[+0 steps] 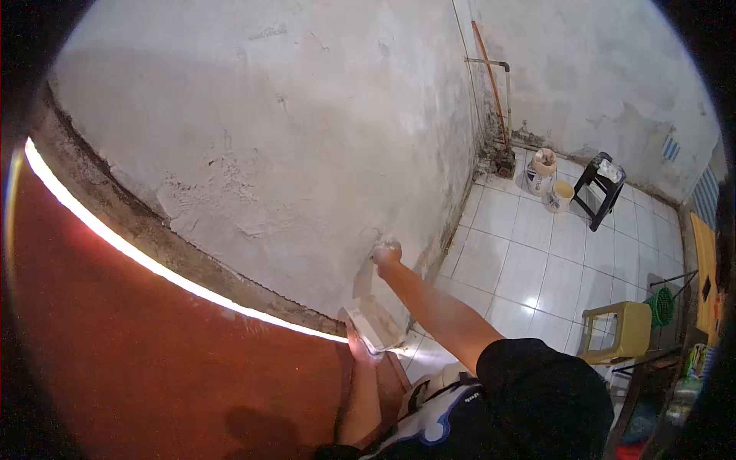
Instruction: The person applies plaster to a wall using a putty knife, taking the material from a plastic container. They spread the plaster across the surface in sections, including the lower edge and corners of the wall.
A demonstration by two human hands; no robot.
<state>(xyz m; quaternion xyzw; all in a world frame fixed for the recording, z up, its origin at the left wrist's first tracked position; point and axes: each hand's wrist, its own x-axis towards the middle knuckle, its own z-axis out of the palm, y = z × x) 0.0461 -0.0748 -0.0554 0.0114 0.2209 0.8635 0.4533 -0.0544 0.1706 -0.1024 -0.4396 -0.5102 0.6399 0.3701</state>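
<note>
My left hand (359, 343) is closed on the side of a pale, box-shaped container (377, 322), held tilted near the foot of the wall. What lies inside the container is hard to make out. Above it, my right hand (387, 254) is closed in a fist close against the rough grey-white plastered wall (307, 153). Whatever the right fingers grip is too small and blurred to name. Uneven plaster patches show on the wall to the left of that hand.
White floor tiles (521, 264) spread to the right. On them stand a bucket (540, 175), a small cream pail (560, 197), a black stool (599, 186) and a yellow stool (619, 331). A pipe (507, 100) and an orange pole (491, 73) stand in the corner.
</note>
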